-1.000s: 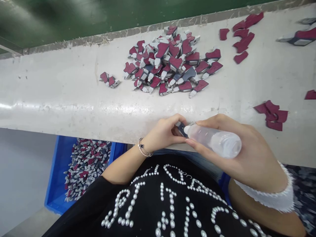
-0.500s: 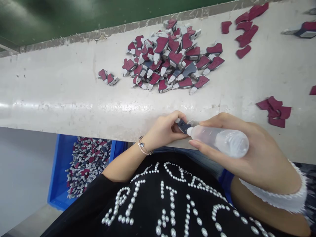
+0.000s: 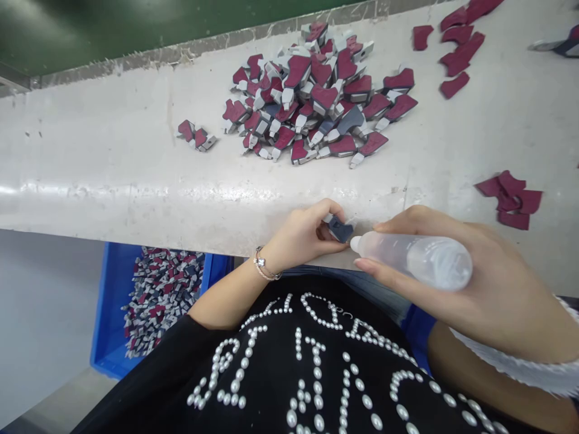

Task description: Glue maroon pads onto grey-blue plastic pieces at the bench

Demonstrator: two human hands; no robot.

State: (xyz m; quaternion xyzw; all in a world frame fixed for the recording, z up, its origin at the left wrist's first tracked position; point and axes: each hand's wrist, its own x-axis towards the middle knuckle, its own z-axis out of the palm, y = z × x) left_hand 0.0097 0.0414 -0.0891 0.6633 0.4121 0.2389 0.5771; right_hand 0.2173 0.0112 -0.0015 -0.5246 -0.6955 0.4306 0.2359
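Note:
Between the thumb and fingers of my left hand is a small dark blue and grey plastic part, held just above the table's near edge. My right hand is wrapped round a translucent squeeze bottle with clear liquid in it. The bottle lies nearly level, its white nozzle pointing left at the part with a small gap between them. Beyond my hands, a heap of similar parts lies on the table, most of them topped with a dark red piece.
Two more parts lie left of the heap. Loose dark red pieces are on the right, with others farther back. A blue crate full of parts stands below the table's near edge. A green surface borders the far side.
My right hand has drawn the bottle slightly to the right, so its nozzle has come off the part. My left hand keeps its hold on the part, almost in place.

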